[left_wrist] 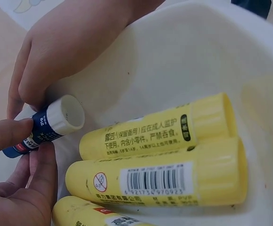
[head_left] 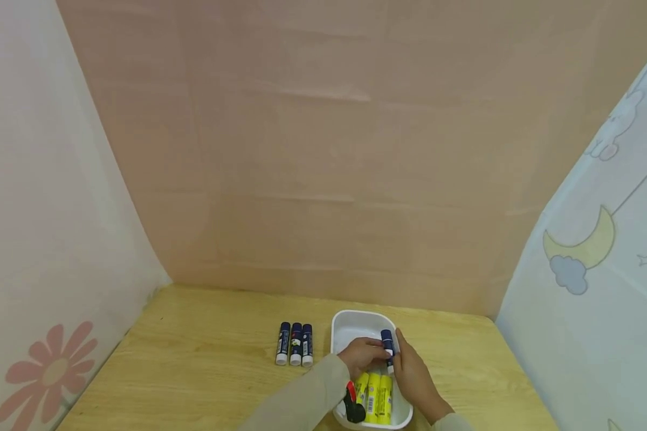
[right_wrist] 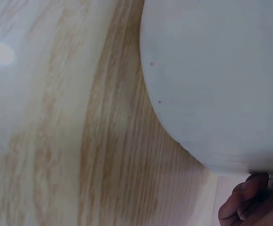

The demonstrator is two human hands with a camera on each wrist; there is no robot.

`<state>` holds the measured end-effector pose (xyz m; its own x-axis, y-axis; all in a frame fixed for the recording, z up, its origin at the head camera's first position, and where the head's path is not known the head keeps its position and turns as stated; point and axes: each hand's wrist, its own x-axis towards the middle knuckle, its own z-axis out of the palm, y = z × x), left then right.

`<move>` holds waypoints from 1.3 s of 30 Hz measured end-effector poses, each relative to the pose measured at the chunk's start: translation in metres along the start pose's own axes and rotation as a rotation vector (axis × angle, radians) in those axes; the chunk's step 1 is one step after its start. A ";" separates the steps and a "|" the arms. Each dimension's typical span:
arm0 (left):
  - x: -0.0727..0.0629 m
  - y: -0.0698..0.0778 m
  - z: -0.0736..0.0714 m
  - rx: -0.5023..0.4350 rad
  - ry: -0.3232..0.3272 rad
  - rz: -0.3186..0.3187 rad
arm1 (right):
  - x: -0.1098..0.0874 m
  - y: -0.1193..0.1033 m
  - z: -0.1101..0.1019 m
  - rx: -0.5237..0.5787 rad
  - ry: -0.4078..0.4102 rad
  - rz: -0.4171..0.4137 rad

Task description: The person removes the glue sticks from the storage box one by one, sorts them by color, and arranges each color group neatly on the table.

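A navy glue stick [head_left: 387, 340] with a white end is pinched in my left hand [head_left: 362, 354], inside the white plastic tray [head_left: 350, 315]. Up close in the left wrist view, thumb and fingertips [left_wrist: 45, 165] grip the navy barrel, its white end [left_wrist: 70, 114] facing the camera. My right hand [head_left: 417, 377] holds the tray's right rim, its thumb inside near the stick. Curled fingers [right_wrist: 244, 200] show beside the tray's outer wall in the right wrist view. Three yellow glue sticks [left_wrist: 160, 181] lie side by side in the tray's near half.
Left of the tray, three navy glue sticks [head_left: 295, 344] with white ends stand in a row on the wooden table [head_left: 205, 359]. A brown sheet [head_left: 323, 179] hangs behind the table, with pale patterned cloths [head_left: 614, 311] at the sides.
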<state>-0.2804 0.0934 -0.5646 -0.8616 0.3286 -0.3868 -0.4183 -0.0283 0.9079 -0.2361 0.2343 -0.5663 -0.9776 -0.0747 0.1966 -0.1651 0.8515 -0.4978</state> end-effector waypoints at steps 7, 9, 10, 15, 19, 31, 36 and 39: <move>0.005 -0.003 -0.001 0.005 0.002 -0.026 | 0.000 0.000 0.001 -0.002 -0.022 0.035; 0.007 -0.003 -0.001 0.002 0.005 -0.028 | 0.001 -0.001 0.000 -0.005 -0.035 0.040; 0.007 -0.003 -0.001 -0.001 0.003 -0.027 | 0.001 -0.001 0.000 -0.004 -0.039 0.044; 0.007 -0.003 -0.002 -0.021 -0.001 -0.001 | 0.002 -0.002 -0.001 -0.016 -0.046 0.046; 0.006 -0.003 -0.003 -0.051 0.013 0.027 | 0.002 -0.001 0.000 -0.028 -0.021 0.028; 0.011 -0.009 -0.011 -0.152 0.040 0.089 | -0.004 0.001 0.005 -0.017 0.044 -0.036; 0.012 -0.007 -0.012 -0.162 0.040 0.139 | -0.004 0.001 0.004 -0.018 0.061 -0.060; 0.010 -0.004 -0.014 -0.172 0.067 0.146 | -0.003 0.000 0.002 -0.013 0.056 -0.060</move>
<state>-0.2909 0.0839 -0.5738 -0.9314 0.2460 -0.2682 -0.3254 -0.2330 0.9164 -0.2339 0.2330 -0.5689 -0.9571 -0.0966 0.2732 -0.2210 0.8530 -0.4727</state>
